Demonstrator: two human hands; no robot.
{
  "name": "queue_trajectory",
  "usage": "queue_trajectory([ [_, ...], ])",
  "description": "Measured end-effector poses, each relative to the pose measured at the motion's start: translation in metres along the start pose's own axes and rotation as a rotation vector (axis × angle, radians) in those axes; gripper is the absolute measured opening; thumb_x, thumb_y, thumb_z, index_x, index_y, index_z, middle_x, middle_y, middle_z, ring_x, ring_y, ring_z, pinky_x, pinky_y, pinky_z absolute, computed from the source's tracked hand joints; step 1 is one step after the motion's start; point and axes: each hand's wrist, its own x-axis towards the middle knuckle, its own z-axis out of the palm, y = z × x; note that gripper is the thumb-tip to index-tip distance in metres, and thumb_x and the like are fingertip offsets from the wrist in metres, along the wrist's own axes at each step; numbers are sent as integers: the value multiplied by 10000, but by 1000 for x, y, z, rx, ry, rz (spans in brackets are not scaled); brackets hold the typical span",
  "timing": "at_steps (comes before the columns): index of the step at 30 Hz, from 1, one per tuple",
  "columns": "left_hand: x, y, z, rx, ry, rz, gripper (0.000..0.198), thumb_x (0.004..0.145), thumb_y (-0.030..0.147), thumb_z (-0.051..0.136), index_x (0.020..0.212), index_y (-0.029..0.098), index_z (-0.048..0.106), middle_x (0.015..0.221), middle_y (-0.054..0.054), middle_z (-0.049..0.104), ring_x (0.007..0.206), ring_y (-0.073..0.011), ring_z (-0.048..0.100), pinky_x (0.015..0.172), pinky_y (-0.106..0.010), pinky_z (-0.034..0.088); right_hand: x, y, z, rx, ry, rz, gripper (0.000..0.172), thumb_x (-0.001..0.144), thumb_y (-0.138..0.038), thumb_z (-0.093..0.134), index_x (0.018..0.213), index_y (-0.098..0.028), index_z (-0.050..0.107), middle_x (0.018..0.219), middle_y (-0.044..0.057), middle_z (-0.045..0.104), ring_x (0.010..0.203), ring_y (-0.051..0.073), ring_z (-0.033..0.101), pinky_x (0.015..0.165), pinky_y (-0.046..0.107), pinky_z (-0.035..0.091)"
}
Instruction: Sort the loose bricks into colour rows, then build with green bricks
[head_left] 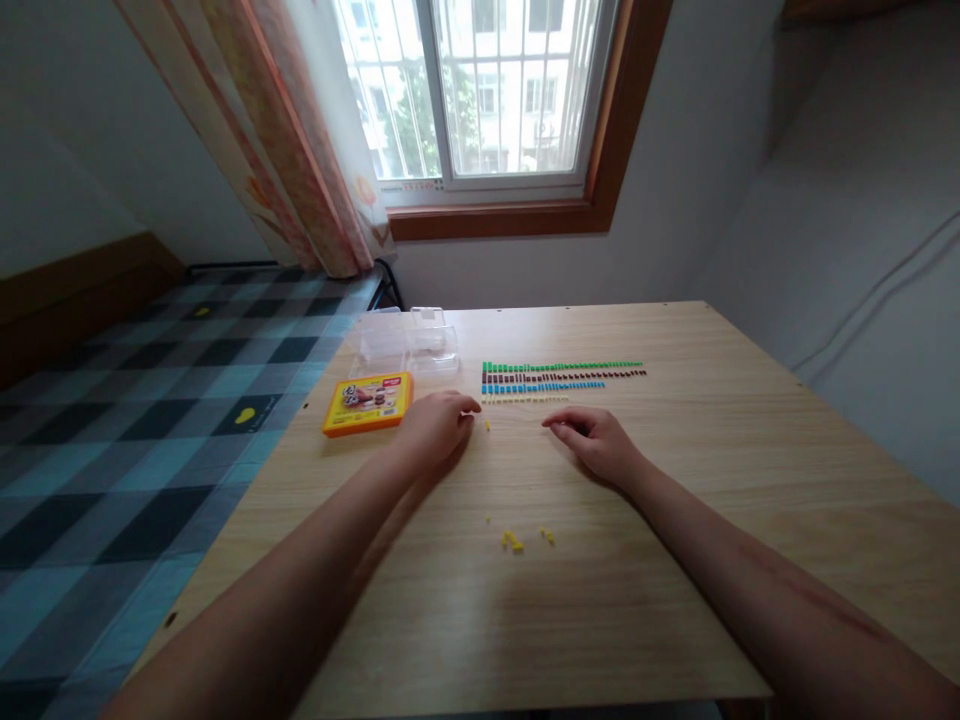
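Observation:
My left hand (442, 422) reaches over the wood-coloured table, fingers curled together near the left end of a row of cream pieces (525, 400). Just right of its fingertips is a small yellow piece (487, 426). My right hand (596, 440) rests low over the table, thumb and fingertips brought together below the cream row's right end. Whatever either hand pinches is too small to make out. A faint pale line runs between the two hands. Above lie rows of tiny green (562, 367), dark brown (562, 378) and blue (544, 387) pieces.
Several loose yellow pieces (513, 542) lie on the table (420, 620) nearer me. A yellow-orange box (367, 404) sits left of my left hand, with clear plastic trays (405, 342) behind it. A checked bed (150, 450) adjoins the left side; a window is behind.

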Motion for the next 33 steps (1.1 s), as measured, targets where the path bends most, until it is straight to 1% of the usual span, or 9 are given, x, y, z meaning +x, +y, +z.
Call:
queue_trajectory([
  [3, -8, 6, -2, 48, -18, 12, 291, 948, 302, 526, 1047, 235, 791, 1137, -57, 772, 985, -232, 695, 830, -325, 514, 0, 1, 0, -1, -12, 10, 235, 892, -330, 611, 942, -206, 803, 743, 41, 724, 619, 169, 561, 574, 292, 410],
  [5, -14, 10, -2, 47, -38, 47, 320, 979, 338, 499, 1095, 241, 782, 1187, -54, 762, 1029, -237, 694, 843, -331, 519, 0, 1, 0, 3, -13, 14, 230, 892, -324, 612, 946, -210, 805, 780, 47, 739, 655, 179, 587, 595, 297, 425],
  [8, -22, 15, -1, 30, -41, 80, 324, 990, 345, 498, 1149, 252, 763, 1222, -51, 751, 1065, -242, 692, 882, -351, 522, 0, 1, 0, 3, -10, 20, 223, 891, -320, 617, 946, -216, 805, 818, 51, 751, 690, 188, 608, 617, 303, 441],
  [13, -30, 20, 3, 69, -32, 135, 297, 1017, 338, 481, 1089, 252, 756, 1208, -56, 749, 1104, -233, 668, 948, -367, 514, -1, 0, 0, 18, -20, 43, 216, 897, -308, 616, 954, -216, 803, 821, 52, 749, 697, 189, 617, 627, 303, 450],
  [17, -28, 13, 8, 145, -23, 199, 315, 1041, 315, 443, 1193, 234, 708, 1243, -82, 723, 1139, -243, 643, 952, -385, 522, -1, -1, 0, 16, -23, 47, 228, 896, -326, 616, 948, -209, 805, 775, 47, 733, 656, 178, 592, 591, 290, 425],
  [19, -24, 6, 10, 206, 2, 212, 321, 1035, 283, 456, 1271, 231, 668, 1269, -90, 706, 1160, -257, 624, 942, -389, 523, -1, -2, 0, 1, -36, 45, 241, 903, -334, 610, 957, -205, 807, 750, 39, 726, 630, 167, 573, 581, 285, 412],
  [21, -21, 1, 13, 251, 21, 217, 334, 1025, 256, 476, 1318, 237, 635, 1269, -88, 699, 1155, -264, 613, 924, -389, 524, -1, -3, -1, -5, -49, 40, 251, 909, -337, 604, 965, -202, 807, 769, 42, 737, 636, 164, 576, 590, 285, 414],
  [25, -19, -4, 17, 281, 49, 225, 333, 1023, 259, 489, 1328, 247, 623, 1255, -76, 697, 1127, -264, 607, 923, -390, 517, 0, -5, -2, 3, -48, 40, 249, 908, -341, 605, 962, -204, 807, 816, 53, 755, 661, 169, 591, 602, 289, 423],
  [33, -18, -6, 21, 200, 89, 216, 347, 1050, 300, 443, 1328, 227, 638, 1267, -81, 697, 1143, -257, 598, 965, -397, 510, 0, -6, -2, 25, -57, 41, 249, 897, -329, 608, 964, -196, 807, 735, 33, 718, 595, 143, 525, 563, 272, 387],
])
